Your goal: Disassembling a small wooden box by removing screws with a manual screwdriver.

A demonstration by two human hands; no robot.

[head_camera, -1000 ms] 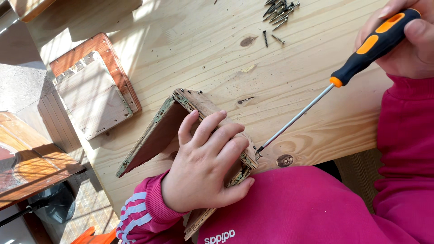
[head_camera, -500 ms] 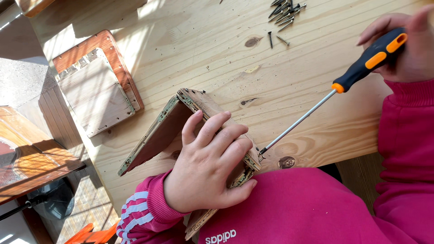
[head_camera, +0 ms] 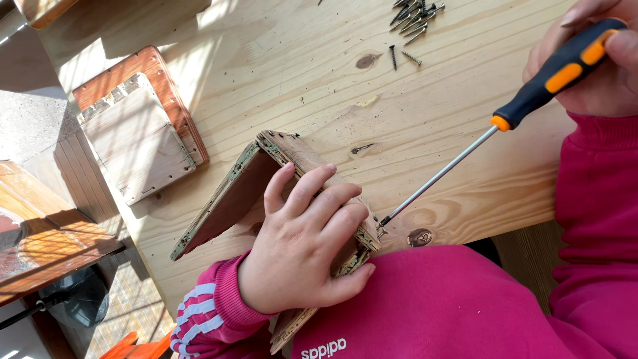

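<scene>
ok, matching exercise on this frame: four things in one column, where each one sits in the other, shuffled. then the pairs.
Things:
1. screwdriver
2. loose screws
3. folded plywood piece
4. flat wooden panel

Places:
A. lying on the table's left side, touched by no hand
B. in a heap at the far edge of the table
C. gripped in the right hand, tip at the plywood's edge
D. pressed down under the left hand

Pairs: 1-C, 2-B, 3-D, 4-A
</scene>
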